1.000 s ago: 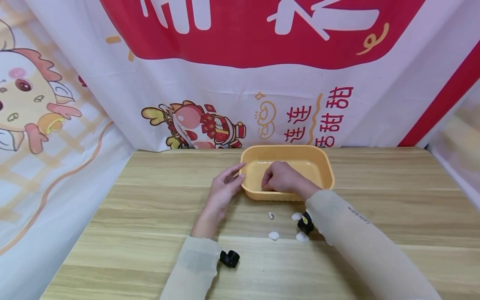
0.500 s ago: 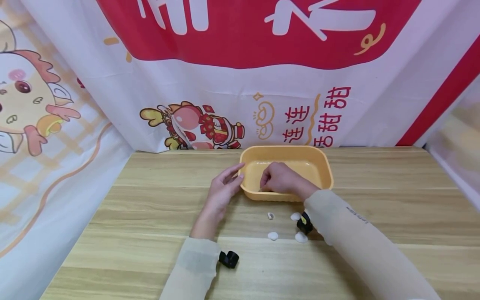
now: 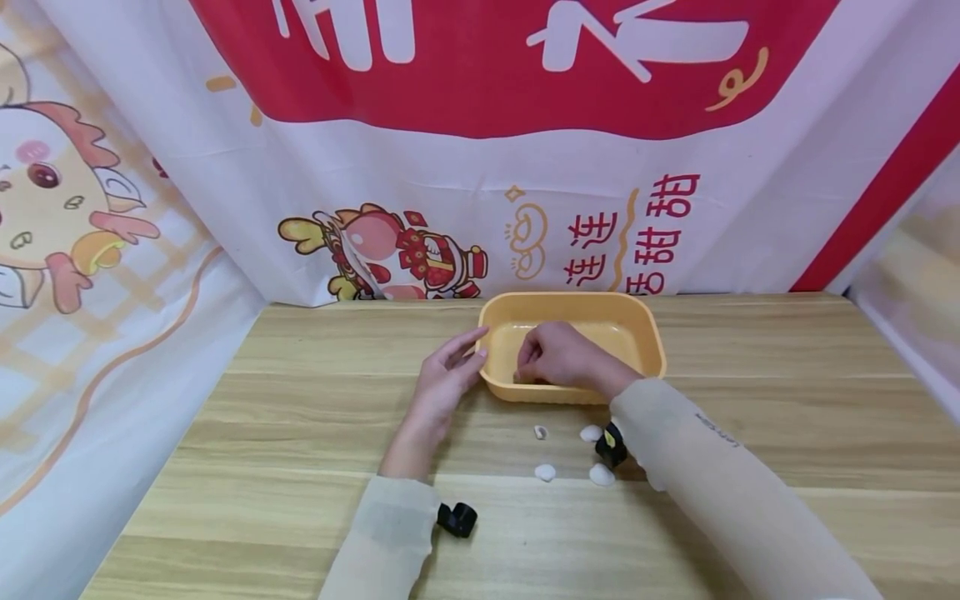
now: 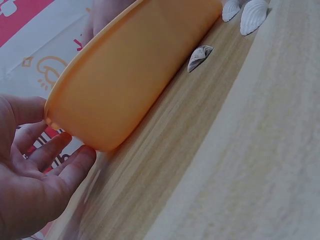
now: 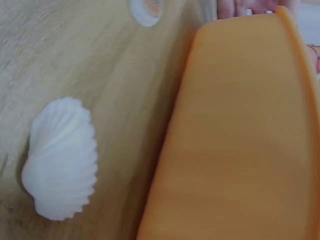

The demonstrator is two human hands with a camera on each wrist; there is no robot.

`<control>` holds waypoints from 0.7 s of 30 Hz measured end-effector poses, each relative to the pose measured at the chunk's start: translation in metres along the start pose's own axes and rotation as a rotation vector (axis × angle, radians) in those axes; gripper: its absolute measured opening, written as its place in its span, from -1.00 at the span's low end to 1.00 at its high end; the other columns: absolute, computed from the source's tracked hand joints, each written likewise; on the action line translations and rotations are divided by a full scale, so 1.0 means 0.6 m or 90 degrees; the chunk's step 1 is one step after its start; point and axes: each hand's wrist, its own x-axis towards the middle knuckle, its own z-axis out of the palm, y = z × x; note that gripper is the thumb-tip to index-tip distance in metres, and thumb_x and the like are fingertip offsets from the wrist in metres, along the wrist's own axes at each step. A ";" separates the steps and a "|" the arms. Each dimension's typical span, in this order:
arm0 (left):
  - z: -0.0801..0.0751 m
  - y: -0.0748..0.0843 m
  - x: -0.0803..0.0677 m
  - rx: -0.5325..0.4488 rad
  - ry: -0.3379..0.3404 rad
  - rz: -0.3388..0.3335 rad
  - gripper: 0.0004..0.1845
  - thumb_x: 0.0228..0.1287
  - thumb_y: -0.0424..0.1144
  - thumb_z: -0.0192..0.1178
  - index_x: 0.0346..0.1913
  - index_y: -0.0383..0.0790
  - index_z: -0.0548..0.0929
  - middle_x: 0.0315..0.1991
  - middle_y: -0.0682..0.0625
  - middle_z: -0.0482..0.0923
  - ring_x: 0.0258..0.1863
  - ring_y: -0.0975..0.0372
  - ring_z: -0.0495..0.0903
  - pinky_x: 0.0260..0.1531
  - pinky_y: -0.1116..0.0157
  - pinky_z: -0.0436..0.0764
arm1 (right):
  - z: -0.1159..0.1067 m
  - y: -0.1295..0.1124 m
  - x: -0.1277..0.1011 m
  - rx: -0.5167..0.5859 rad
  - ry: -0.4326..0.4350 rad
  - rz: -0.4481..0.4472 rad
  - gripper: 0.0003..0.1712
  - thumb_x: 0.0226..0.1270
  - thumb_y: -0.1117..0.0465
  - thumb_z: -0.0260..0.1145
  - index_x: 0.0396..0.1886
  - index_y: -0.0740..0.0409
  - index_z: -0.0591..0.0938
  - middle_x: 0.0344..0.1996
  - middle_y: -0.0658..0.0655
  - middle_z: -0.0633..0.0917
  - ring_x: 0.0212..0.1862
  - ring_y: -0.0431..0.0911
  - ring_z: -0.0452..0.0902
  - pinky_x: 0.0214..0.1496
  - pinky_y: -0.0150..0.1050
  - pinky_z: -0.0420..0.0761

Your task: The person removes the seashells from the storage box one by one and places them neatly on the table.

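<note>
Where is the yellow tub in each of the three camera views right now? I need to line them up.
Head: the yellow tub sits at centre on the wooden table, right hand inside it, left hand at its left corner.
Left wrist: its outer wall fills the upper left.
Right wrist: its wall fills the right half.
Shared landmark: the white shells beside the tub.

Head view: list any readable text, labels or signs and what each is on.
"连连", red, on the banner behind the table.
"甜甜", red, on the same banner.
Large white characters on the banner's red field: cut off by the frame, unreadable.
Small print on the right sleeve: too small to read.
Yellow tub: no text visible.
</note>
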 end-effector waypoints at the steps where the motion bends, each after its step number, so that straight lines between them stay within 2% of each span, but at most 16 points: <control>1: 0.000 0.000 0.000 0.002 0.000 0.000 -0.56 0.56 -0.29 0.28 0.41 0.05 0.67 0.63 -0.01 0.36 0.58 0.07 0.42 0.55 0.10 0.55 | -0.001 -0.001 -0.003 0.008 0.004 0.001 -0.91 0.42 0.17 0.54 -0.27 0.05 0.79 -0.32 0.06 0.76 -0.22 -0.07 0.62 -0.10 -0.27 0.63; 10: 0.001 0.001 0.001 0.008 0.007 -0.015 -0.59 0.55 -0.24 0.31 0.37 0.12 0.69 0.61 0.02 0.38 0.57 0.07 0.43 0.52 0.14 0.58 | -0.014 -0.009 -0.037 0.082 0.077 -0.013 -0.89 0.41 0.18 0.54 -0.24 0.10 0.76 -0.39 0.09 0.78 -0.36 -0.08 0.68 -0.31 -0.28 0.71; 16: 0.001 0.000 0.002 0.008 0.011 -0.017 -0.60 0.56 -0.24 0.31 0.35 0.13 0.70 0.59 0.03 0.41 0.55 0.09 0.45 0.50 0.15 0.59 | -0.015 -0.008 -0.074 0.142 0.140 -0.035 -0.84 0.39 0.16 0.57 -0.21 0.13 0.76 -0.34 0.11 0.79 -0.34 -0.08 0.72 -0.28 -0.24 0.79; 21: 0.000 -0.003 0.001 0.013 0.015 -0.016 -0.60 0.55 -0.23 0.31 0.35 0.14 0.70 0.59 0.04 0.42 0.55 0.10 0.45 0.51 0.15 0.59 | -0.003 0.002 -0.114 0.227 0.183 -0.017 -0.78 0.39 0.09 0.58 -0.14 0.09 0.76 -0.26 0.12 0.81 -0.28 -0.03 0.72 -0.20 -0.18 0.83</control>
